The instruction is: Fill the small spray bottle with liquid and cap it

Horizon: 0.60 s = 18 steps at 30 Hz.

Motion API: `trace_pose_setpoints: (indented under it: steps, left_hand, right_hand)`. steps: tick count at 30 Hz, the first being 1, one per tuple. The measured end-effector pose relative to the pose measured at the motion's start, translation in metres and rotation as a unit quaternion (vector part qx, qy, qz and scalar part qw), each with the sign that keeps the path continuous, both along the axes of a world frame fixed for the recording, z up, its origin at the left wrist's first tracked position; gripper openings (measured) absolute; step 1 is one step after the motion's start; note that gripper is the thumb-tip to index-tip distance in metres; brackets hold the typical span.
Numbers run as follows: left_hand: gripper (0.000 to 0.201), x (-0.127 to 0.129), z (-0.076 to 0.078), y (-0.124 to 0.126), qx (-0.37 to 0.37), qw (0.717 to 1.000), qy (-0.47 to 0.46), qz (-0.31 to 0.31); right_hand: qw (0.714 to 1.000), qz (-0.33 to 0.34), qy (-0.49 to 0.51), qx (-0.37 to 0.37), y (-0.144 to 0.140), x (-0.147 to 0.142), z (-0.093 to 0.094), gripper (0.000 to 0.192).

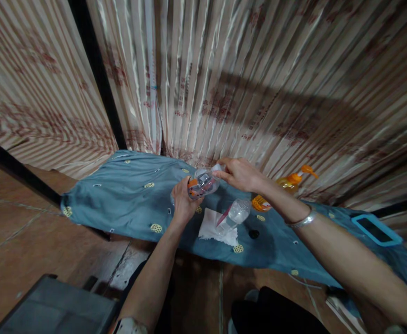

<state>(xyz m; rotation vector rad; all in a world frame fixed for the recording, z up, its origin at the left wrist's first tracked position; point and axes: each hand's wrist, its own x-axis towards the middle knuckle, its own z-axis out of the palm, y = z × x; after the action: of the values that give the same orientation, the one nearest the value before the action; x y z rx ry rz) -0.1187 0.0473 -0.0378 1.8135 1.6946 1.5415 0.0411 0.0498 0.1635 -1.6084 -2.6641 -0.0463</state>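
Note:
My left hand (185, 200) is wrapped round a clear plastic bottle (204, 182) with an orange label, tilted above the cloth. At the bottle's upper right end, my right hand (237, 173) is closed in a pinch on a small white piece (218, 168); whether it is a tissue or a cap I cannot tell. A second clear bottle (238, 212) with a reddish label stands on a white tissue (206, 227) just below the hands. Behind my right forearm is an orange pump bottle (261, 202), partly hidden.
A patterned blue cloth (130, 199) covers the narrow table. A small black object (254, 234) lies right of the tissue, and a blue-framed phone (376, 230) at the right end. Striped curtains (189, 83) hang behind. A dark box-like thing (55, 306) is at the lower left.

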Motion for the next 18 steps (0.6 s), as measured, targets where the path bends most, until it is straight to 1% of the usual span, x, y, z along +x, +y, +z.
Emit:
trace_pose_setpoints:
  steps: [5,9,14,18]
  left_hand:
    - [0.091,0.001,-0.011,0.012,-0.025,0.998,-0.061,-0.015]
    - [0.091,0.003,-0.019,0.020,-0.058,0.989,-0.129,-0.029]
    - [0.088,-0.001,-0.020,0.027,-0.048,0.984,-0.172,-0.028]
    - [0.089,-0.010,-0.018,0.033,-0.065,0.981,-0.182,-0.023]
  right_hand:
    - [1.000,-0.011,-0.028,0.005,0.008,-0.016,-0.006,0.034]
    - [0.998,-0.018,-0.055,0.008,0.019,-0.036,-0.007,0.040]
    - [0.999,-0.004,-0.027,0.023,0.029,-0.058,-0.008,0.038]
    - [1.000,0.002,-0.014,0.023,0.031,-0.068,-0.009,0.038]
